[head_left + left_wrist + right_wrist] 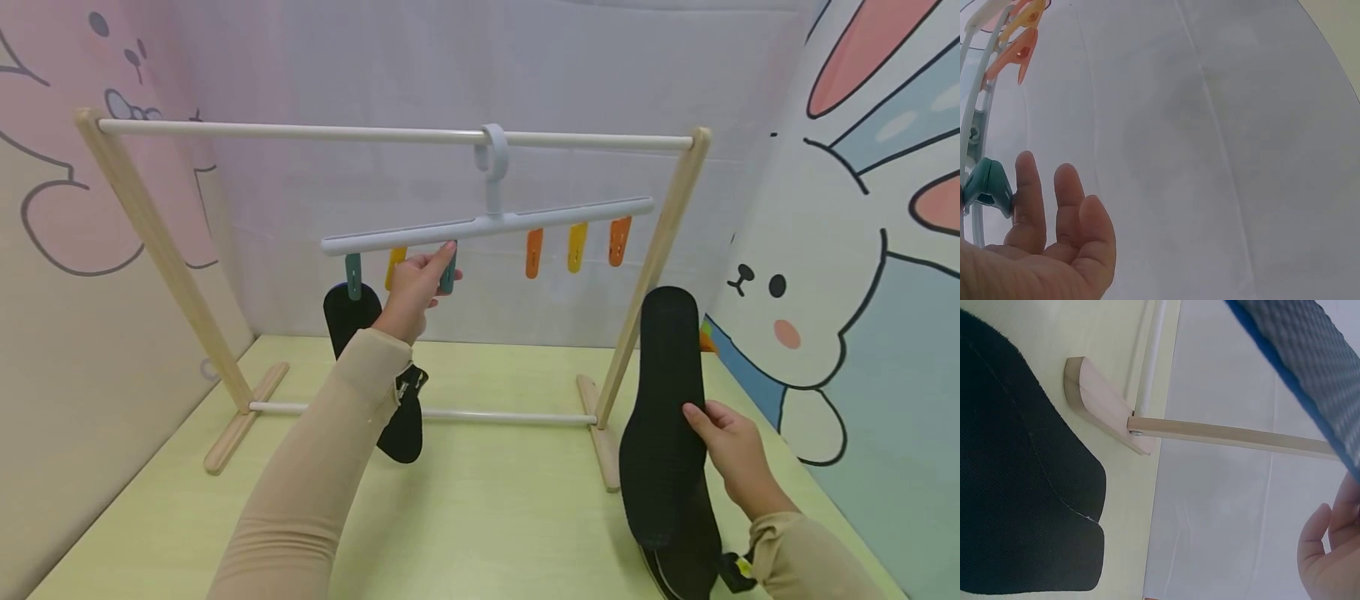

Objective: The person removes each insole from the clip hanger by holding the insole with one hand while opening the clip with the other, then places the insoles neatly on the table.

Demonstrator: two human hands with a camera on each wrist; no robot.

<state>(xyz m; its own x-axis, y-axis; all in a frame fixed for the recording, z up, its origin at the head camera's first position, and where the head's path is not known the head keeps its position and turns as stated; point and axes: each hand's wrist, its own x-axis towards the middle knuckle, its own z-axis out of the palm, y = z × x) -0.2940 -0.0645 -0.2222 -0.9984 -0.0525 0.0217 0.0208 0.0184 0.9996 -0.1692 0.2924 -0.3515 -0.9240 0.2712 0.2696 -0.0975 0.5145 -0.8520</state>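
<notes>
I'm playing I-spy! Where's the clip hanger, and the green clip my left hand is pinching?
Clip hanger [491, 224]: head view, middle of its bar.
Green clip [1000, 187]: left wrist view, one handle.

In the head view, bright, even light is spread over the table [487, 533], where only soft, faint shadows are cast; the upper left wall [172, 50] is tinged pink. In the left wrist view, the left hand [1054, 256] is shaded against a dull grey curtain [1160, 150], whose right edge is bowed. In the right wrist view, the black fabric [1022, 475] is darkly rendered.
</notes>
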